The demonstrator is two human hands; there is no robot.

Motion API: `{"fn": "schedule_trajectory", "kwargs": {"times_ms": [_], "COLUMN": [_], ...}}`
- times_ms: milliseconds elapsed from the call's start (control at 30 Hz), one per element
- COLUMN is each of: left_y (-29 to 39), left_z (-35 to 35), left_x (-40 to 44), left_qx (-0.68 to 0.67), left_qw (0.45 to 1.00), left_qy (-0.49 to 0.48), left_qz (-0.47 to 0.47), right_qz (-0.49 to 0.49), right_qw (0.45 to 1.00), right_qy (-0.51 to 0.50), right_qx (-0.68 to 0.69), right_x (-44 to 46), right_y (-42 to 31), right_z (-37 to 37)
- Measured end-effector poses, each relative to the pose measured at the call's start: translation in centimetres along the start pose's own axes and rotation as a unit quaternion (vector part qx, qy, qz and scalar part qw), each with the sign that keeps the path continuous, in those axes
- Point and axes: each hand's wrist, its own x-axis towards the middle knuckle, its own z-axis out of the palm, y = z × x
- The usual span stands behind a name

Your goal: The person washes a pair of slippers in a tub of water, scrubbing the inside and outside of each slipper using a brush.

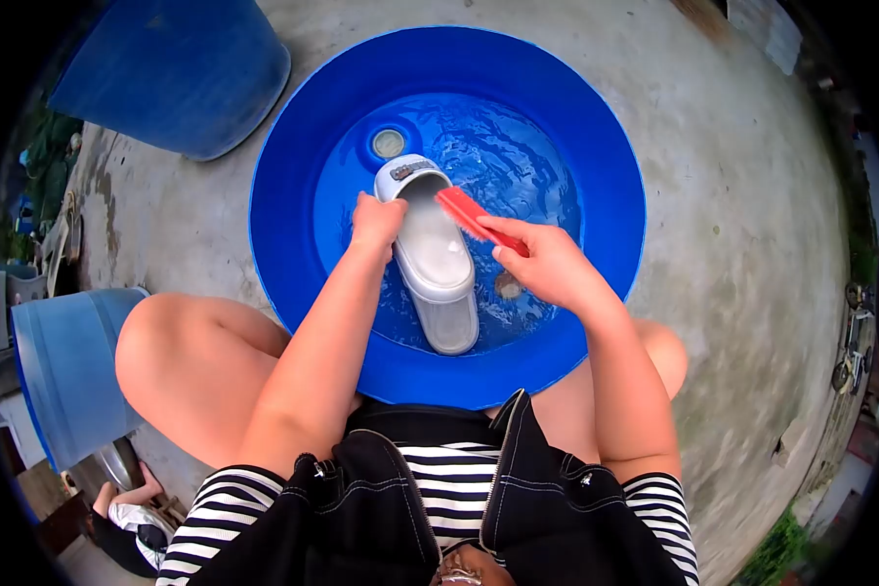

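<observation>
My left hand (376, 220) grips the side of a white slide sandal (439, 244) near its strap, above shallow water in a round blue tub (293, 127). Closed around the handle of a red scrubbing brush (474, 217), my right hand (547, 259) is just right of the sandal. The brush's pale bristles face the sandal's footbed, close to the strap; whether they touch it I cannot tell. A second white sandal (449, 327) lies partly hidden below the first, in the water. A round pale plug (389, 144) shows at the tub's far left.
A large blue barrel (181, 78) stands on the concrete floor (732, 215) at upper left. A lighter blue bucket (78, 366) is beside my left knee. Another person (137, 518) is partly visible at lower left. Assorted items line the right edge.
</observation>
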Motion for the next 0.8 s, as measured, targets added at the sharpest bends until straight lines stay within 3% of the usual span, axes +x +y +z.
{"fn": "schedule_trajectory", "kwargs": {"times_ms": [33,100,233,267,400,533,600,633,733,800], "left_y": [0.2,0.3,0.3,0.2,1.7,2.0,3.0,3.7,3.7,4.4], "left_z": [0.1,0.8,2.4,2.9,1.8,2.1,4.1,4.6,2.8,0.1], "left_x": [-0.2,-0.6,-3.0,-3.2,-3.4,-4.5,-7.7,-8.8,-5.9,-3.8], "left_qx": [0.004,0.017,0.049,0.098,0.095,0.093,0.134,0.143,0.112,0.058], "left_qw": [1.000,0.999,0.996,0.992,0.991,0.989,0.977,0.975,0.974,0.980], "left_qy": [-0.007,-0.026,-0.037,-0.010,0.008,-0.016,-0.048,-0.056,0.012,0.026], "left_qz": [0.000,0.012,0.057,0.081,0.090,0.117,0.159,0.160,0.197,0.188], "right_qz": [-0.079,-0.101,-0.047,-0.030,-0.054,-0.056,-0.051,-0.047,-0.056,-0.084], "right_qw": [0.996,0.985,0.959,0.961,0.975,0.975,0.942,0.942,0.982,0.981], "right_qy": [0.001,0.023,0.122,0.081,0.002,0.024,0.180,0.182,0.086,0.063], "right_qx": [-0.029,-0.136,-0.252,-0.261,-0.216,-0.212,-0.277,-0.277,-0.158,-0.161], "right_x": [0.3,0.6,3.0,3.3,0.6,1.6,4.2,4.4,2.8,1.8], "right_y": [1.5,2.1,3.0,3.1,1.3,2.9,4.5,4.1,1.4,1.0], "right_z": [1.0,2.8,4.4,4.0,2.8,4.0,4.9,4.4,3.0,4.0]}}
